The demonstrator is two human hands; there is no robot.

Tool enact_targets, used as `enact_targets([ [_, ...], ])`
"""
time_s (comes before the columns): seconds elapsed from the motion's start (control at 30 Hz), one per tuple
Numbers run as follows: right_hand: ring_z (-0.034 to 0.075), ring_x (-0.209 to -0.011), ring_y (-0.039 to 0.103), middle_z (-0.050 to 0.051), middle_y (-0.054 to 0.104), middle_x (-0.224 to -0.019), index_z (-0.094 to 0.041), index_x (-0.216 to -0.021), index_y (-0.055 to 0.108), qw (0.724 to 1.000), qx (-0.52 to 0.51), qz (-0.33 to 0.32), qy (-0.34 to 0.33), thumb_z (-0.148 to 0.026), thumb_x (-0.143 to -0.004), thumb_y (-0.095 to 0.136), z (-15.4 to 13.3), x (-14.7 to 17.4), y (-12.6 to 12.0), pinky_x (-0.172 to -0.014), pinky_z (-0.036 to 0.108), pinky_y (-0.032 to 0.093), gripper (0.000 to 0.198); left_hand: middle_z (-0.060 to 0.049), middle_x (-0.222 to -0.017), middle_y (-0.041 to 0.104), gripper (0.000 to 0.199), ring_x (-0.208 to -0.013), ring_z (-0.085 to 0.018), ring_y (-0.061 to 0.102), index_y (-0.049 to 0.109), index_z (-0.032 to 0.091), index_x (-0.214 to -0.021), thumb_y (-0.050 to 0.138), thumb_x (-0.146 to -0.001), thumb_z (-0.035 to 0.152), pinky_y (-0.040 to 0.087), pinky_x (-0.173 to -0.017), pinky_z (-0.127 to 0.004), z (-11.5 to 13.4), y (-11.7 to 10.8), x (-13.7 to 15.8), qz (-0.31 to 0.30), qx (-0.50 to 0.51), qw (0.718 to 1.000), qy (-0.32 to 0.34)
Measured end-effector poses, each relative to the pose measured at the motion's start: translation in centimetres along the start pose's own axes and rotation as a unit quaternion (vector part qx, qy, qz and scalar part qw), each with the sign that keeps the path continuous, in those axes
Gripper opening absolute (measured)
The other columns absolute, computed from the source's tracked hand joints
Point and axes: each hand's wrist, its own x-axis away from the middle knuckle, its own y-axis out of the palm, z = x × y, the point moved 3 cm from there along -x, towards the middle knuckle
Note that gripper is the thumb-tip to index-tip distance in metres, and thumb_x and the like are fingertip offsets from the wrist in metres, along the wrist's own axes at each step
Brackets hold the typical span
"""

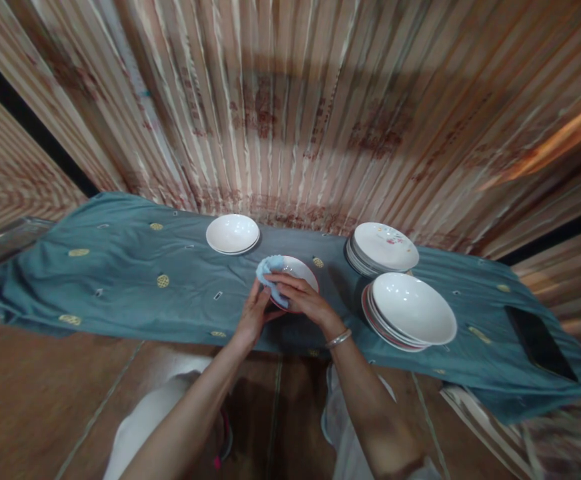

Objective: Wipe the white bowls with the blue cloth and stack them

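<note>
**Red-rimmed bowl [301, 268] held close to the front edge**

Just below frame centre, our left hand [253, 312] grips the bowl's left side; our right hand [304, 297] presses a blue cloth [269, 265] into it. We cannot tell whether the bowl rests or is lifted. If our left grip slackened under that pressure, it could slip off the tablecloth's [130, 287] near edge. Rightward, the bowl stack [413, 310] limits elbow room; frame left offers more.

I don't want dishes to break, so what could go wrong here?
The red-rimmed bowl might slip from the left hand as the right hand holds the blue cloth to it. The big bowl stack stands near the front edge of the table, so a bump could tip it off.
</note>
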Motion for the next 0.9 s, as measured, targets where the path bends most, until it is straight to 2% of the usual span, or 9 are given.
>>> enact_targets([
  [0.13, 0.019, -0.119, 0.057, 0.003, 0.064, -0.129, -0.023, -0.114, 0.072, 0.999, -0.024, -0.003, 0.023, -0.037, -0.089, 0.053, 0.1, 0.4, -0.4, -0.108, 0.035, 0.040, 0.034, -0.008, -0.130, 0.062, 0.073, -0.103, -0.023, 0.065, 0.049, 0.030, -0.140, 0.075, -0.074, 0.047, 0.061, -0.079, -0.038, 0.0, -0.1, 0.1, 0.003, -0.014, 1.000, 0.017],
  [0.23, 0.016, -0.094, 0.064, 0.003, 0.071, -0.109, -0.021, -0.113, 0.072, 0.997, -0.052, 0.001, 0.059, -0.031, -0.086, 0.053, 1.1, 0.6, -0.7, -0.088, 0.030, 0.050, 0.034, -0.008, -0.130, 0.062, 0.076, -0.100, -0.023, 0.065, 0.048, 0.029, -0.142, 0.075, -0.072, 0.047, 0.061, -0.076, -0.037, -0.2, -0.2, 0.0, 0.012, -0.023, 0.999, 0.021],
  [0.33, 0.012, -0.073, 0.060, 0.002, 0.071, -0.092, -0.018, -0.109, 0.073, 0.996, -0.040, 0.000, 0.085, -0.026, -0.083, 0.054, 2.0, 0.7, -0.9, -0.072, 0.024, 0.049, 0.033, -0.007, -0.130, 0.061, 0.079, -0.099, -0.023, 0.066, 0.046, 0.030, -0.144, 0.075, -0.073, 0.048, 0.061, -0.074, -0.036, -0.4, -0.3, -0.2, 0.013, -0.032, 0.999, 0.016],
  [0.53, 0.013, -0.073, 0.059, 0.002, 0.071, -0.085, -0.016, -0.096, 0.076, 0.998, 0.043, -0.027, 0.039, -0.022, -0.081, 0.056, 2.3, 0.9, -1.3, -0.071, 0.024, 0.045, 0.026, -0.006, -0.136, 0.058, 0.075, -0.101, -0.023, 0.065, 0.047, 0.032, -0.143, 0.074, -0.074, 0.046, 0.061, -0.068, -0.031, -0.2, -0.5, -0.2, 0.031, -0.056, 0.998, 0.013],
  [0.73, 0.012, -0.057, 0.056, 0.000, 0.069, -0.067, -0.016, -0.096, 0.078, 0.982, 0.164, -0.022, 0.093, -0.013, -0.077, 0.058, 3.0, 1.6, -1.6, -0.060, 0.023, 0.043, 0.028, -0.005, -0.139, 0.056, 0.071, -0.104, -0.025, 0.064, 0.052, 0.032, -0.139, 0.074, -0.073, 0.046, 0.061, -0.069, -0.030, 0.0, -0.4, -0.1, 0.030, -0.062, 0.997, 0.023],
  [0.8, 0.014, -0.062, 0.060, 0.001, 0.071, -0.071, -0.017, -0.097, 0.078, 0.971, 0.215, -0.017, 0.098, -0.012, -0.076, 0.058, 2.9, 1.8, -1.8, -0.064, 0.024, 0.045, 0.029, -0.006, -0.134, 0.059, 0.073, -0.101, -0.024, 0.065, 0.051, 0.030, -0.140, 0.074, -0.073, 0.047, 0.061, -0.069, -0.031, 0.0, -0.3, -0.1, 0.026, -0.067, 0.997, 0.023],
  [0.9, 0.018, -0.079, 0.068, 0.005, 0.076, -0.089, -0.019, -0.099, 0.078, 0.948, 0.303, -0.010, 0.094, -0.011, -0.079, 0.057, 2.3, 2.1, -1.9, -0.078, 0.028, 0.049, 0.030, -0.005, -0.130, 0.061, 0.074, -0.098, -0.023, 0.065, 0.050, 0.030, -0.141, 0.074, -0.073, 0.048, 0.061, -0.069, -0.032, 0.1, -0.2, 0.0, 0.022, -0.076, 0.996, 0.030],
])
